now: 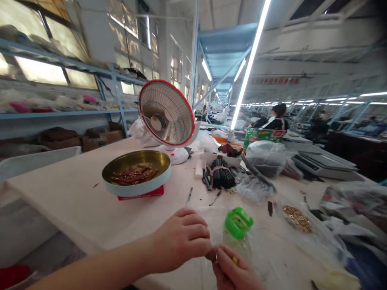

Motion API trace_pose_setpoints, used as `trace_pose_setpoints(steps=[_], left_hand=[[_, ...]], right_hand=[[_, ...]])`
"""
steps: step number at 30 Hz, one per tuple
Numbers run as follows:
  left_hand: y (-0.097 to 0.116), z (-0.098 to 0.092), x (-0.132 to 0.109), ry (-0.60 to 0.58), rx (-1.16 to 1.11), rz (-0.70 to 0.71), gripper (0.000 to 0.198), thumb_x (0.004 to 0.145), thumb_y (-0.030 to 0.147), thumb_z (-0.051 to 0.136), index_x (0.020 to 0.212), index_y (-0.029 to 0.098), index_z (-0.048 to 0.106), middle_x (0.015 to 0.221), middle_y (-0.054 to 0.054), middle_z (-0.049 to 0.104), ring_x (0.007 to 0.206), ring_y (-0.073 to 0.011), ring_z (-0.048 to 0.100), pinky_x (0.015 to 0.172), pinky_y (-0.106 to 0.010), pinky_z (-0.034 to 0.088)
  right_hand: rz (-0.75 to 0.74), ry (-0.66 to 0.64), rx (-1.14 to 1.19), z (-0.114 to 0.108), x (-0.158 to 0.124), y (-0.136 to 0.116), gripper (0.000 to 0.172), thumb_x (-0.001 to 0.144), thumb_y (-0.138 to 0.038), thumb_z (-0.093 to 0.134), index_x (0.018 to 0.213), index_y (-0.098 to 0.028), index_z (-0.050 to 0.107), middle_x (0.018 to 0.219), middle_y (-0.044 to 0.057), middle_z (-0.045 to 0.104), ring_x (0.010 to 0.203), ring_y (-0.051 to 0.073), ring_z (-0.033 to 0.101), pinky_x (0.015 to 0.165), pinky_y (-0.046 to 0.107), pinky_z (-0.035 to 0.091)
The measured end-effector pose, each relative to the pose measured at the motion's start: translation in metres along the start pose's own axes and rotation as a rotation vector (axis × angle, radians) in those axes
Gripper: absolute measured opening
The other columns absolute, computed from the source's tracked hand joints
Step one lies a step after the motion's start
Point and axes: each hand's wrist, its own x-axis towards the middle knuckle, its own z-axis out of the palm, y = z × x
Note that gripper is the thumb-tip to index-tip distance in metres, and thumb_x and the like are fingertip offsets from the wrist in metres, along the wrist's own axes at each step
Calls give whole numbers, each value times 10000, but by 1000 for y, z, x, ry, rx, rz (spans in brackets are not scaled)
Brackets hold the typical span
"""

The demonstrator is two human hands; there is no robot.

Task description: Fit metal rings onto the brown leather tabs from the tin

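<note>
My left hand (185, 237) is closed, its fingertips pinching one end of a small brown leather-like strip (211, 254). My right hand (231, 269) is closed against the strip's other end, where a bit of shiny metal shows. A small yellow piece pokes out between the right fingers; what it belongs to is hidden. Just beyond the right hand stands a clear container with a green rim (238, 222). Farther off to the left, a round pan (137, 186) with a gold inside holds many brown strips with metal bits, on a red box (142, 194).
A red-rimmed fan heater (167, 114) stands behind the pan. Pens (215, 198), a bundle of black strips (222, 174) and plastic bags (266, 157) lie ahead. Gold-coloured metal parts (298, 218) sit in plastic at right, near a scale (323, 161). A person (273, 119) sits farther back.
</note>
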Motion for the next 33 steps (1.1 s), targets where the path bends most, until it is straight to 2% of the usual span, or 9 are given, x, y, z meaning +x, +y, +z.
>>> trace_pose_setpoints(steps=[4,7,10,13,15,18,24,28,33], left_hand=[[12,33,3,151,24,-37,123,866,174,506,882,246,605,1055,18,659,1117,-141,502,1040,-317,255],[26,57,7,313,-117,-346,222,826,123,479,995,222,585,1182,-64,587,1130,-187,495,994,-360,353],[43,80,13,198,-654,-833,116,781,232,510,850,165,574,835,-53,644,751,-151,583,680,-270,483],[60,105,20,62,-1212,-1061,162,677,295,582,650,167,486,565,25,535,526,-96,498,521,-214,417],[68,118,24,134,-1368,-1097,172,631,276,587,627,168,453,559,30,520,511,-83,484,521,-211,403],[73,129,28,212,-1359,-1121,163,638,279,566,632,172,444,568,28,522,509,-84,475,518,-212,389],[79,132,25,155,-831,-1043,129,725,267,512,636,176,488,572,19,513,544,-103,442,513,-218,333],[79,131,24,132,-692,-1024,135,753,258,485,647,176,510,604,2,556,565,-117,474,545,-234,341],[74,129,20,94,-937,-1056,135,767,267,489,676,169,505,599,21,538,576,-112,476,535,-220,349]], right_hand=[[-13,-137,230,-7,-10,11,433,624,-559,752,714,-166,593,492,-70,434,335,4,206,349,175,172],[-96,-17,270,-17,-18,16,413,646,-535,744,703,-170,561,504,-54,480,332,10,235,346,168,182],[-205,209,220,-29,-23,20,405,673,-535,719,722,-165,562,544,-31,519,350,27,281,346,168,190],[-253,354,180,-35,-28,24,410,690,-555,693,724,-167,567,452,-64,440,363,47,298,356,166,195],[-267,425,159,-35,-32,25,408,695,-560,684,723,-168,573,422,-75,408,372,49,292,366,164,187],[-273,510,124,-33,-37,27,415,669,-567,699,694,-172,573,453,-68,425,398,50,284,382,173,179],[-297,603,14,-32,-37,35,407,670,-564,692,611,-188,547,477,-70,373,446,84,297,407,214,230],[-286,580,51,-35,-33,46,351,674,-514,710,670,-193,567,512,-57,426,446,95,331,393,221,249],[-166,403,241,-49,-28,55,392,659,-507,738,810,-169,608,450,-84,396,380,63,296,358,180,196]])
